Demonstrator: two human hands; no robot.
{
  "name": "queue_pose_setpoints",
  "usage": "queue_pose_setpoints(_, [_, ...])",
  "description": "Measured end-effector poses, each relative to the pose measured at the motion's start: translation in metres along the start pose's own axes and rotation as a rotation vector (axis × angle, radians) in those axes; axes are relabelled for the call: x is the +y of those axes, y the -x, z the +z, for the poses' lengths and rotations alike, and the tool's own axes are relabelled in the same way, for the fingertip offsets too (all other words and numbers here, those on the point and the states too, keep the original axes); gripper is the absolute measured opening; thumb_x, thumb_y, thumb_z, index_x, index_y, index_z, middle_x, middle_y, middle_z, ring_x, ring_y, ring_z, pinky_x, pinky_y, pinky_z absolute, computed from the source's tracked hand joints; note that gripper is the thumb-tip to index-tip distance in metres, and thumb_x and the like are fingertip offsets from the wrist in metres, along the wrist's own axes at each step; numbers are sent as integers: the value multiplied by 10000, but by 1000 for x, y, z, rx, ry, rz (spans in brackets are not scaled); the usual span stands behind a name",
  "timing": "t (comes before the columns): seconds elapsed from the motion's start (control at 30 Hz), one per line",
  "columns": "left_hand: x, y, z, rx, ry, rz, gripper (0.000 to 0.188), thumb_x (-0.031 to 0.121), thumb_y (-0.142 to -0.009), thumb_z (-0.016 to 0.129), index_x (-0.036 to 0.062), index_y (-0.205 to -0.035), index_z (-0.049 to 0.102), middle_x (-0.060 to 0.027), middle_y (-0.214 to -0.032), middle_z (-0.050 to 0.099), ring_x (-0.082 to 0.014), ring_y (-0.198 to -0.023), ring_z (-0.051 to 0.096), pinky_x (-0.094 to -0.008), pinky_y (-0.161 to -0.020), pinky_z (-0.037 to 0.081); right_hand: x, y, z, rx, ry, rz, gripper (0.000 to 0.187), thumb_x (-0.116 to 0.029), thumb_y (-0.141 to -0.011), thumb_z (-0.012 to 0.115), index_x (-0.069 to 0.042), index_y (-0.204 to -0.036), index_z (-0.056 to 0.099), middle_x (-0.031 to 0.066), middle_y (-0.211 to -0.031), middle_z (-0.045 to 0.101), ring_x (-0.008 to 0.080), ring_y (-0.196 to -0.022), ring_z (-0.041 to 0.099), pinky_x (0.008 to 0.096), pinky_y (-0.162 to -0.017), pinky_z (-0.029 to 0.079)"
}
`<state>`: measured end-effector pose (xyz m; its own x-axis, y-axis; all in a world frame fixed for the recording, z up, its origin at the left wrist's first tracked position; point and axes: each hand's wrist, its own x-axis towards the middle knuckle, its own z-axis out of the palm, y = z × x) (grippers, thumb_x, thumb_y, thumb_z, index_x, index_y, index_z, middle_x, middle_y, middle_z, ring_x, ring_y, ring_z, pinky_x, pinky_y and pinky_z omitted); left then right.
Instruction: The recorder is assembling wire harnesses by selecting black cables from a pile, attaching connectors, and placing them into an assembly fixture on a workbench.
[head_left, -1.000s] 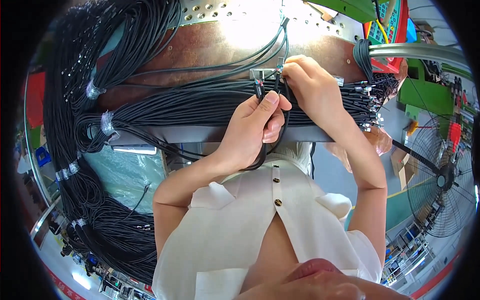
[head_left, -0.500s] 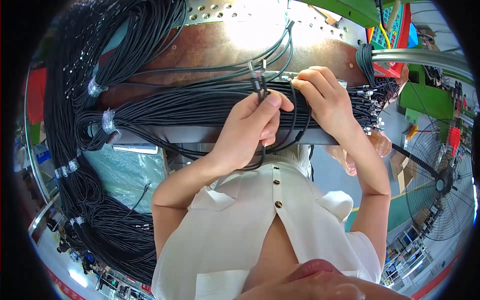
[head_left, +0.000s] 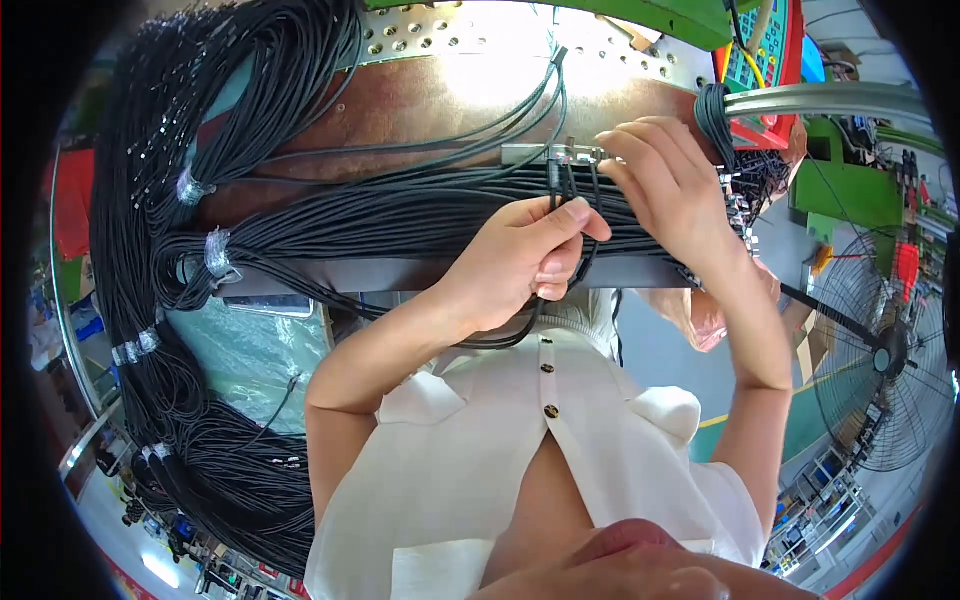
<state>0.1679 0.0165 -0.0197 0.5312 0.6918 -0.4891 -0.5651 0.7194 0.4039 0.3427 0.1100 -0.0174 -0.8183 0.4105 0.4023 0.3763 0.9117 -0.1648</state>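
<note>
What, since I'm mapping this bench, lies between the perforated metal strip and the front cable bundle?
Head view: a brown board crossed by loose black cables, plus a metal fixture and part of the right hand.

cables (head_left: pixel 360 220): black | tabletop (head_left: pixel 400 105): reddish brown | shirt (head_left: pixel 430 480): cream, dark buttons (head_left: pixel 551 411) | perforated strip (head_left: pixel 425 42): silver, dotted

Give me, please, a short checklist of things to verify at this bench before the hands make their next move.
1. Left hand closed around the black cables: ok.
2. Right hand gripping something: cannot tell; its fingers are near the silver strip, too unclear to judge.
3. Tips of the held cables undamaged: cannot tell, too small.
4. Large cable bundle bound near its left end: ok, clear wrap surrounds it.
5. Brown board free of loose cables: not ok, several cross it.
</note>
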Motion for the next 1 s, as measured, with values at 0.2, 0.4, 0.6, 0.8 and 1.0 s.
queue_pose_setpoints(0.2, [-10, 16, 10, -36, -500, 188, 445, 327, -1027, 409, -36, -1263, 510, -69, -916, 655, -101, -820, 596, -244, -697, 452, 7, 23, -2, 276, -153, 323, 147, 35, -747, 642, -20, -882, 622, 108, -903, 664, 270, -810, 633, 342, -702, 525])
queue_pose_setpoints(0.4, [3, 8, 8, 115, -177, 326, 444, 418, -1030, 342, 53, -1255, 454, 57, -637, 318, -36, -532, 257, -192, -469, 200, 20, 42, 20, 88, -535, 597, 101, 46, -794, 647, -3, -871, 604, 96, -967, 659, 223, -887, 629, 307, -780, 497])
queue_pose_setpoints(0.6, [-5, -3, 4, -46, 192, 118, 242, 313, -1010, 369, 131, -952, 518, 71, -625, 286, -34, -500, 224, -200, -441, 183, 18, 40, 17, 41, -290, 433, 111, -10, -783, 654, -16, -858, 572, 83, -928, 644, 277, -863, 601, 348, -743, 495])
queue_pose_setpoints(0.8, [-5, -7, 1, -130, 315, 54, 245, 281, -986, 409, 83, -956, 551, 58, -649, 365, -42, -520, 278, -200, -477, 236, 18, 46, 20, 78, -365, 507, 94, -13, -795, 663, -10, -856, 592, 97, -945, 657, 275, -876, 618, 346, -766, 502])
queue_pose_setpoints(1.0, [0, -12, 16, -122, 250, -149, 266, 287, -1010, 374, 76, -976, 533, 46, -651, 370, -36, -499, 302, -185, -435, 245, -6, 27, -5, 197, 2, 177, 270, -87, -758, 667, -68, -1017, 591, 77, -939, 631, 245, -878, 622, 352, -779, 507])
